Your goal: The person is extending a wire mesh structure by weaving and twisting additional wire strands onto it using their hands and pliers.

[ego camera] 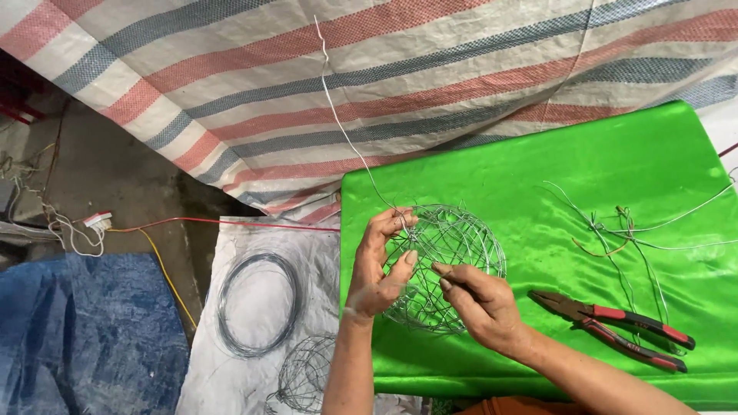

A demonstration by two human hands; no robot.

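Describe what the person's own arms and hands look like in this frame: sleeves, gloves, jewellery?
Both forearms are bare, with no sleeves in view. The left hand and right hand wear no gloves; no rings, watch or bracelets show on fingers or wrists. Something orange sits at the bottom edge.

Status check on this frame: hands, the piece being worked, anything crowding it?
Left hand grips wire ball frame at its rim. Right hand pinches a wire against it. Pliers lie apart on green cloth; loose wire scraps beyond, nothing crowding.

Red-handled pliers (615, 327) lie on a green cloth (615, 161) beside loose wire scraps (623, 230). On the floor sit a wire coil (257, 303), a blue tarp (84, 330) and a striped tarp (307, 84).
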